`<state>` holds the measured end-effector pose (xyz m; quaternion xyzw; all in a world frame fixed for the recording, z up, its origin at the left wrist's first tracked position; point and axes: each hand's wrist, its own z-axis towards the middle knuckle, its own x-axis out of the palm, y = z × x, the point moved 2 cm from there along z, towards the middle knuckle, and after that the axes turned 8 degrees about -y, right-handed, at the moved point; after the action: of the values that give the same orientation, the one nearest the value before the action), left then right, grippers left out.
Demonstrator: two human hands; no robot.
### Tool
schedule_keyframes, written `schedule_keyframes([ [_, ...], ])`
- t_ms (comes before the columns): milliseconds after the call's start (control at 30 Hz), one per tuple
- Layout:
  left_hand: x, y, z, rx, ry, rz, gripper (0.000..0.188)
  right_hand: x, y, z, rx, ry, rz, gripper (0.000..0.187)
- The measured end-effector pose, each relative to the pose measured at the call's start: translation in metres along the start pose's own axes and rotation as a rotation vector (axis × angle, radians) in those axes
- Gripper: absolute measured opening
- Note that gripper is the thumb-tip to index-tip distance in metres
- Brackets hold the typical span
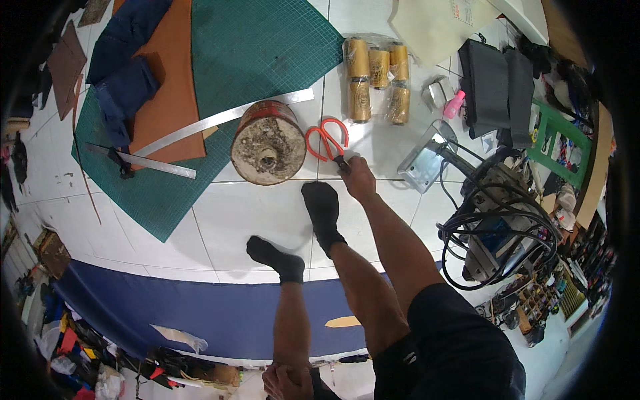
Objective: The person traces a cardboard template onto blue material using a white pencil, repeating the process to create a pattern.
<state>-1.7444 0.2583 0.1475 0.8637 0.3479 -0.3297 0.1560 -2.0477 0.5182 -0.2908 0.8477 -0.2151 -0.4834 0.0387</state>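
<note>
My right hand [360, 179] is closed around the pivot and blade end of a pair of scissors [327, 141] just above the floor tiles. Their red looped handles point away from me, and the blades are mostly hidden by my fingers. Left of the scissors stands a heavy-looking round can [268, 150], with a red side, a crusted grey top and a hole in the middle. At the lower edge my left hand [287, 381] rests on my left leg, its fingers loosely apart and holding nothing.
A green cutting mat [263, 50] carries brown leather [175, 80], folded navy cloth [125, 100] and a metal ruler [220, 120]. Several gold thread spools [360, 100] lie beyond the scissors. To the right are a pink bottle [454, 105] and a machine with coiled black cable [497, 227].
</note>
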Motion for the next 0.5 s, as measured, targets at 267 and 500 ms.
schedule_keyframes([
  [267,-0.004,-0.024,-0.001,-0.086,0.060,-0.041,0.052,-0.091,-0.009,-0.027,0.071,-0.201,0.155,0.032],
  [500,0.000,-0.016,0.007,-0.046,0.044,-0.097,0.048,-0.163,0.009,0.086,-0.040,-0.307,0.177,0.042],
])
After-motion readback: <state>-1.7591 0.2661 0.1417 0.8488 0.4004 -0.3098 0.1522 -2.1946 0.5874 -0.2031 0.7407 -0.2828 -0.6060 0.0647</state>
